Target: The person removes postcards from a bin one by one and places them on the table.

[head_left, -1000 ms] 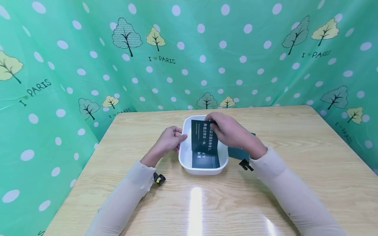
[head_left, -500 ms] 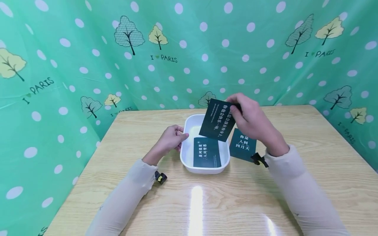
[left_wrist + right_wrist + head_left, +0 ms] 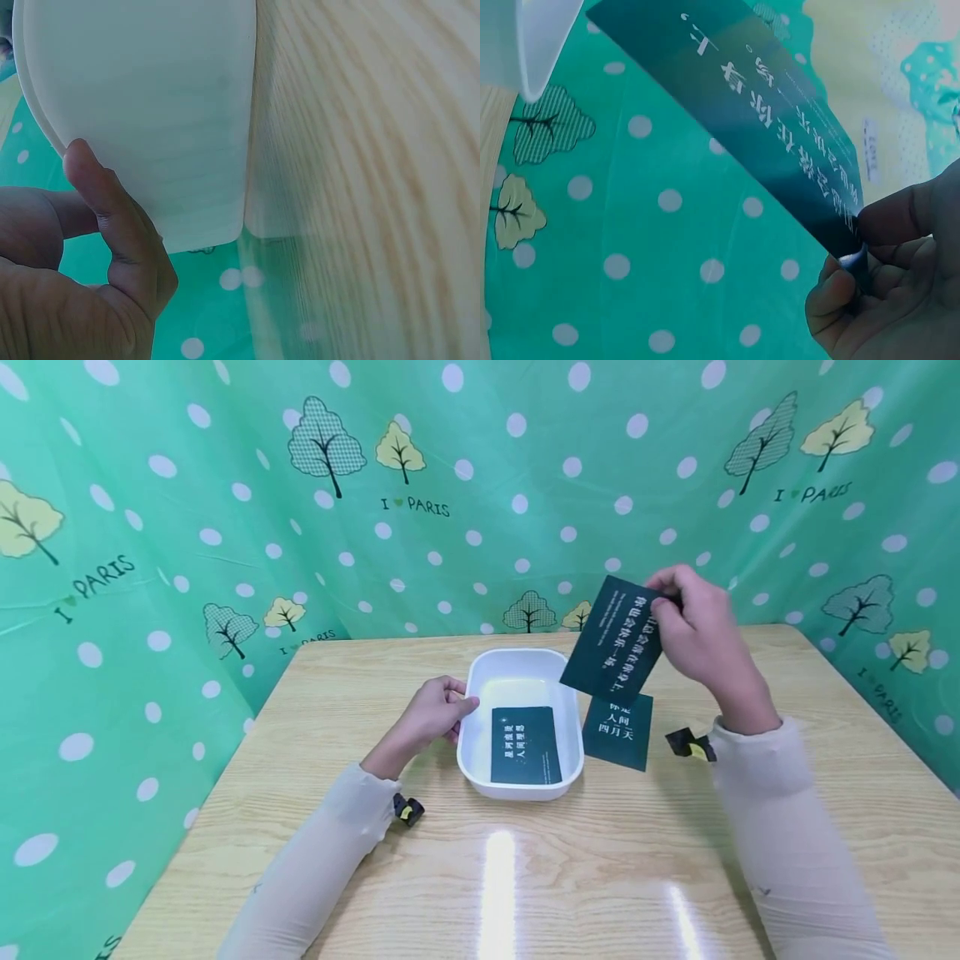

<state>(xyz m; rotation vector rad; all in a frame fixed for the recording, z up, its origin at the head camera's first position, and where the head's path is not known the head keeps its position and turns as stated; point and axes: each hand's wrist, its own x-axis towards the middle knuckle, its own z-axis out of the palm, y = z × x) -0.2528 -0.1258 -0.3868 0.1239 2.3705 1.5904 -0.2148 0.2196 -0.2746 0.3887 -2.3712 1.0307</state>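
A dark green card [image 3: 615,639] with white printed characters hangs tilted in the air, pinched near one end between the thumb and fingers of my right hand [image 3: 701,627]. In the right wrist view the held card [image 3: 742,127] bends slightly at the grip. My left hand [image 3: 437,714] grips the left rim of a white plastic basin [image 3: 519,792], its thumb over the edge. The left wrist view shows the thumb against the basin's outer wall [image 3: 150,135]. A second green card [image 3: 525,745] lies flat inside the basin. A third [image 3: 618,739] lies on the table right of it, partly covered by the held card.
The wooden table [image 3: 360,877] carries bright light reflections near its front. Behind it and to both sides hangs a green dotted curtain [image 3: 487,527]. Black camera straps [image 3: 692,745] sit at the wrists.
My right hand has lifted the held card out of the basin, moving up and to the right. The cards in the basin and on the table have come into fuller view. My left hand stays put.
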